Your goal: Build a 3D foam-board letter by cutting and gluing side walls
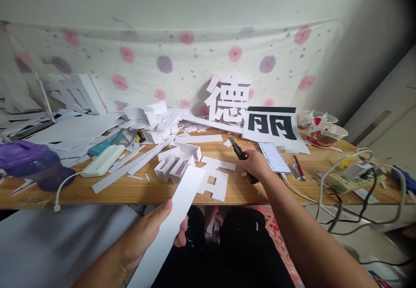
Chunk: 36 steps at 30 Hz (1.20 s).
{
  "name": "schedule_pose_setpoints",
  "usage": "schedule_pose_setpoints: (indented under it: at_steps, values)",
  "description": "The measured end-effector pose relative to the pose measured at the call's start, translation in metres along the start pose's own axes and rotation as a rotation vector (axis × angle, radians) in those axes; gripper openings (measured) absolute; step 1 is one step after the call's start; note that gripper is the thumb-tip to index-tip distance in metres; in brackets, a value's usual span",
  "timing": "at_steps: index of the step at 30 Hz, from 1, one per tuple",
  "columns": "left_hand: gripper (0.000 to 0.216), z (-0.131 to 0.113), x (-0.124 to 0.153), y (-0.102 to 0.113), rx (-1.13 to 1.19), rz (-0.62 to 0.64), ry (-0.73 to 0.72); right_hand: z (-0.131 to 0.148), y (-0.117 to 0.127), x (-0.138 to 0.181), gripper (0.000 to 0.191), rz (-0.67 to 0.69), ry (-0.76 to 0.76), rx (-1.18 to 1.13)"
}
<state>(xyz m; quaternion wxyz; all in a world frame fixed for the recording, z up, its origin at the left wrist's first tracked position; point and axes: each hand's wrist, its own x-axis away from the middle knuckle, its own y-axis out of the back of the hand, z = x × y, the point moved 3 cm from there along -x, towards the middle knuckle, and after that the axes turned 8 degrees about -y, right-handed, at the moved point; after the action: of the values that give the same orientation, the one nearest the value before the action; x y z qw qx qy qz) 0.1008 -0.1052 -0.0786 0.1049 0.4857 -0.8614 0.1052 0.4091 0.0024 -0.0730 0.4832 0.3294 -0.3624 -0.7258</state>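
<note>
My left hand [147, 234] is closed around a long white foam-board strip [177, 214] that slants up from my lap to the table's front edge. My right hand [256, 163] rests on the wooden table [130, 188] and grips a black utility knife [238, 149], blade pointing up and left. Just left of that hand lie a flat white cut-out character [214, 179] and a raised 3D white letter [175, 162].
A large white character [227, 99] and a printed black-character sheet [273, 125] lean at the back. White scraps pile up at left beside a purple cup [30, 164] and a white case [102, 160]. A phone [274, 157], pens, a bowl [325, 133], a power strip [351, 179] and cables lie right.
</note>
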Motion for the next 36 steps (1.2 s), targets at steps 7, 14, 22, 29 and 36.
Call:
schedule_pose_setpoints:
  at_steps: [7,14,22,29,36]
  values:
    - [0.052,-0.009,0.003,0.000,0.084,0.062,-0.071,0.037,0.028,0.111,0.025,0.217,0.453,-0.266]
    - [0.059,-0.011,-0.003,-0.012,-0.076,0.080,-0.117,0.060,0.038,0.140,0.025,0.283,0.540,-0.011]
    - [0.059,-0.020,-0.003,-0.022,-0.261,0.073,-0.169,0.061,0.038,0.140,0.019,0.198,0.571,0.191]
    - [0.060,-0.018,-0.003,-0.023,-0.275,0.107,-0.185,0.063,0.042,0.139,0.015,0.131,0.592,0.252]
    - [0.056,-0.014,0.001,-0.020,-0.408,0.079,-0.274,0.061,0.044,0.138,0.009,0.059,0.663,0.371]
